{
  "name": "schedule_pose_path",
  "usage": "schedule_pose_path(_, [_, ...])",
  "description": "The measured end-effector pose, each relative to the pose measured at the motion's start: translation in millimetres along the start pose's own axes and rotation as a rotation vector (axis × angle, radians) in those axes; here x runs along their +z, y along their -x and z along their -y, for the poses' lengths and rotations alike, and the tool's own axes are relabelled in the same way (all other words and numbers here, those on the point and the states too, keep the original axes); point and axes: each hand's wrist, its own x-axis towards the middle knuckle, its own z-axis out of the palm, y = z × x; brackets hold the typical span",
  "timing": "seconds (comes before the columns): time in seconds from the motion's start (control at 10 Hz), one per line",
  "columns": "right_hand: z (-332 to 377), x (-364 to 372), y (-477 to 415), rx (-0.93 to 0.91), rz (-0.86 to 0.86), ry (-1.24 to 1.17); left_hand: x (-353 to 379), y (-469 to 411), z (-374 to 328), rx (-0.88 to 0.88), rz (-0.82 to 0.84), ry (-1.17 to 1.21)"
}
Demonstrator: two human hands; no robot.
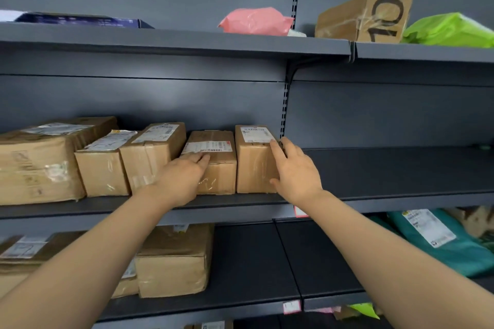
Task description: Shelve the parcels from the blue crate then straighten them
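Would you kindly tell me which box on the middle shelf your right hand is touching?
The box at the row's right end; your right hand rests against its right side, with bare shelf beyond.

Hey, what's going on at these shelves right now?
A person seems to be straightening cardboard parcels lined up on the middle shelf. The left hand presses flat on the front of the fourth parcel, while the right hand is laid against the right edge of the end parcel. The parcels stand side by side.

dark grey middle shelf bears five cardboard parcels side by side.
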Motion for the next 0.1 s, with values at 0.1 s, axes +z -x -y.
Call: schedule_pose_path(0.1, [-0.2, 0.0, 21.8, -0.021, -0.005, 0.045, -4.9, 23.0, -12.4, -0.014, -0.052, -0.035])
